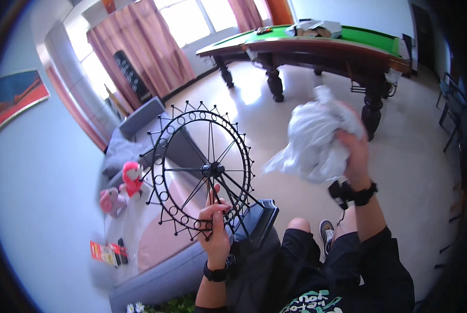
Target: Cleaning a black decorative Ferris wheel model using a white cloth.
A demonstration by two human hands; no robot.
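Observation:
A black metal Ferris wheel model [214, 169] stands upright before me, with small knobs around its rim and thin spokes meeting at a hub. My left hand [214, 227] grips its lower rim, the thumb and fingers closed around the ring and struts. The model's dark block-like base [253, 221] shows to the right of that hand; what it rests on is partly hidden. Out to the right, my right hand [354, 154] clutches a crumpled white plastic bag [315, 137] in mid-air, apart from the wheel. Black straps circle both wrists.
Beside me on the left is a grey sofa [170, 258] bearing pink plush toys [131, 178] and a red-and-yellow package [104, 252]. White flowers [135, 307] sit at the bottom edge. A billiard table [315, 45] stands across the floor, with chairs [450, 101] along the right wall.

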